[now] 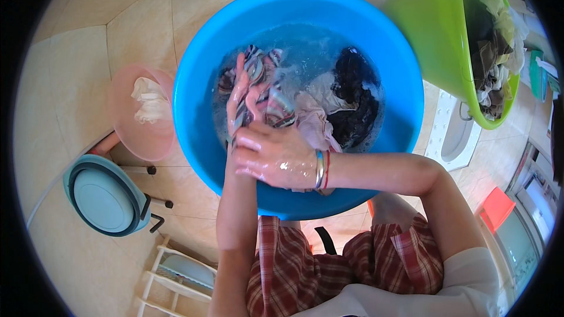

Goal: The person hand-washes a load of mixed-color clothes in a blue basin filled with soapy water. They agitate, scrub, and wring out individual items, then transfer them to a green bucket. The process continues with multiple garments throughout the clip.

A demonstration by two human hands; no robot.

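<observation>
A striped cloth (273,97) in pink, grey and dark bands lies bunched and wet at the left of a blue basin (402,94) of cloudy water. My left hand (238,97) is at this cloth, its visible fingers stretched out and apart, with some fabric against the palm. Across the left wrist lies my right hand (276,155), closed, its fingers curled over the cloth's near end, where the grip is partly hidden. Beside them a pale pink garment (314,120) and a dark garment (355,103) soak in the water.
A green bucket (426,35) heaped with clothes tilts at the right rim. To the left stand a pink basin (126,126) with white cloth inside and a folded teal basin (103,199). A white rack (161,276) is lower left; a squat toilet (452,129) lies right.
</observation>
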